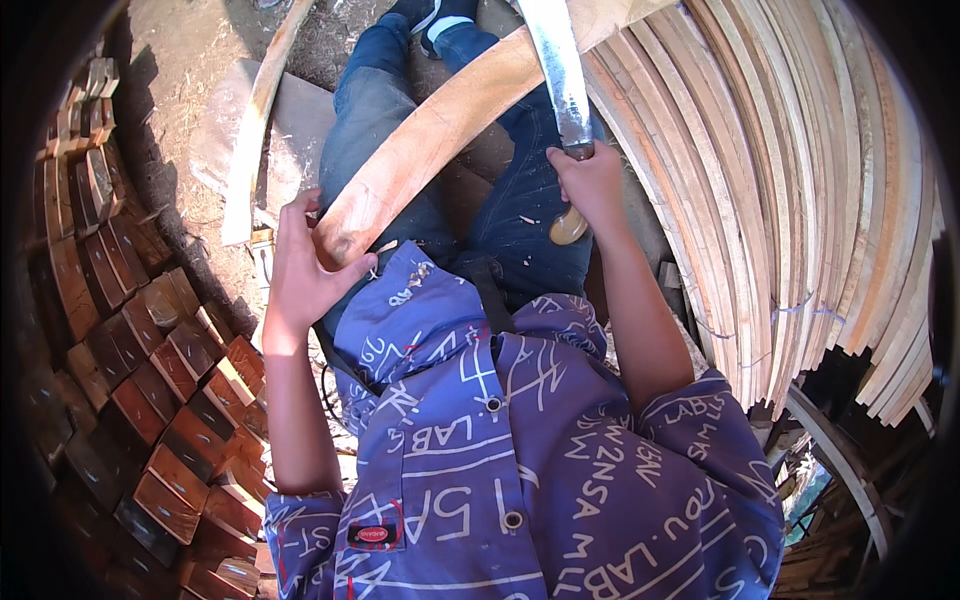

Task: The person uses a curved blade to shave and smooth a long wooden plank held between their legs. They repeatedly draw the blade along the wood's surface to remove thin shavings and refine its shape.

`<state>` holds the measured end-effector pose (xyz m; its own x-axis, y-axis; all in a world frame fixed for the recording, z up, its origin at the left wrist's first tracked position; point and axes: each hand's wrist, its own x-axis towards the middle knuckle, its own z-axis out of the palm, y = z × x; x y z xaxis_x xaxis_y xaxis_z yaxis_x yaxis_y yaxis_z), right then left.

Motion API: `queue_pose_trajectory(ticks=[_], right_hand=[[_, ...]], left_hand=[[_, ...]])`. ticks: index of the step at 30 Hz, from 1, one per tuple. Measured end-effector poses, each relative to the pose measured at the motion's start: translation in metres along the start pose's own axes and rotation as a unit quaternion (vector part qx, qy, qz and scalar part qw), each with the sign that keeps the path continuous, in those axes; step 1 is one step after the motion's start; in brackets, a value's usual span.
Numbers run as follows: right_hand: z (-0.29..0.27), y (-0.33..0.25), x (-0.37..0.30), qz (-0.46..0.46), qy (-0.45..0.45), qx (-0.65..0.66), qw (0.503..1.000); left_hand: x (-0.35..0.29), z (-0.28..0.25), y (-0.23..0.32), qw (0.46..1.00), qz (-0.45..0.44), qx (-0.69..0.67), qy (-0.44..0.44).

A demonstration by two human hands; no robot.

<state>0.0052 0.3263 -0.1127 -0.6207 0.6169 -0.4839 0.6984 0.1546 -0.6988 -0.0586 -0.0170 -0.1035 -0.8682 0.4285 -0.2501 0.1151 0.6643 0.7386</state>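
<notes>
A pale wooden plank [440, 140] lies slantwise across my legs, its near end at the left and its far end running to the upper right. My left hand [305, 265] grips that near end, with the thumb on the near side and the fingers along the left edge. In my right hand [590, 185] is a machete [562, 80], held by its handle, whose rounded yellowish butt shows below the fist. The shiny blade points away from me and passes over the plank, and I cannot tell whether they touch. Small wood chips cling to my shirt and trousers.
Many long curved wooden strips [770, 180] are stacked at the right, some tied with thin cord. Stacked reddish-brown wood pieces [165, 400] fill the left side, ends toward me. A single curved strip [262, 120] lies on a flat slab [215, 130] on the dusty ground.
</notes>
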Motion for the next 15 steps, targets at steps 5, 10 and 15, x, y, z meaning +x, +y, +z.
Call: queue_pose_trajectory(ticks=[5,10,15], right_hand=[[0.002,-0.001,-0.002,0.034,-0.016,0.029,0.999],[0.009,0.006,-0.002,0.032,-0.034,0.08,0.996],[0.007,0.001,-0.006,0.028,-0.044,0.075,0.996]], left_hand=[[-0.023,-0.039,0.005,0.99,-0.102,0.074,-0.057],[-0.055,-0.058,-0.016,0.968,-0.164,0.124,-0.146],[-0.062,-0.051,-0.015,0.945,-0.223,0.175,-0.161]])
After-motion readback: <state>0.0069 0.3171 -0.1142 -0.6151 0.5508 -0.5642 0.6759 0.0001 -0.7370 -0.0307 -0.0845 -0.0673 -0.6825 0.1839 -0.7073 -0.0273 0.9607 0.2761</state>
